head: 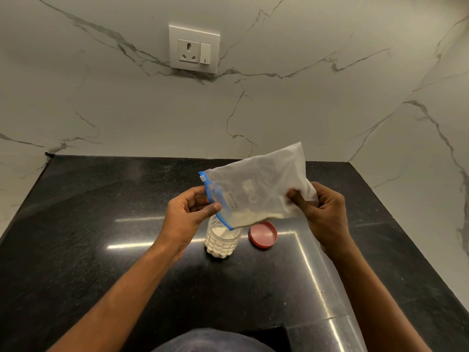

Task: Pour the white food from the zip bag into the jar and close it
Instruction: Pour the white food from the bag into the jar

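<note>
A clear zip bag (258,184) with a blue zip strip is held tilted above the counter, its zip end low and to the left. A little white food lies along its lower edge. My left hand (189,212) pinches the blue zip edge. My right hand (322,212) grips the bag's bottom corner, raised higher. Directly under the bag's mouth stands an open clear jar (222,240), holding white food nearly to its top. The red lid (263,235) lies flat on the counter just right of the jar.
The black polished counter (101,250) runs to a marble wall behind and on the right. A white socket plate (194,48) sits high on the back wall. The counter's front edge has a cut-out near my body.
</note>
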{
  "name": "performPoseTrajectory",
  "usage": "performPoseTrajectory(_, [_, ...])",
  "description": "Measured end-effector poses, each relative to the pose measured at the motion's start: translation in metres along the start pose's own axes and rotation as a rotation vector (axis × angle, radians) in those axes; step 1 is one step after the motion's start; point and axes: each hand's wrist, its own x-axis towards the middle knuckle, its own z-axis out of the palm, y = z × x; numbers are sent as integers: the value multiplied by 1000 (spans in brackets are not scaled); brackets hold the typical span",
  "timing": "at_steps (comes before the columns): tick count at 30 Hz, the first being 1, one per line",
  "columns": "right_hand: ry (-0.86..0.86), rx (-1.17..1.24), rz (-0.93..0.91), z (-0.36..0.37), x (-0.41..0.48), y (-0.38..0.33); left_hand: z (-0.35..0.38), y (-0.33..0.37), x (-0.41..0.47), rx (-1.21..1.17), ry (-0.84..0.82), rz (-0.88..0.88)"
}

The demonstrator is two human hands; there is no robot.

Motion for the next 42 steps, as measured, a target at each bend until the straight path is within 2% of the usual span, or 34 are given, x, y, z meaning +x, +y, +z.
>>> performPoseTrajectory(42, [22,34,-17,-3,10,1,4,12,2,-7,29,9])
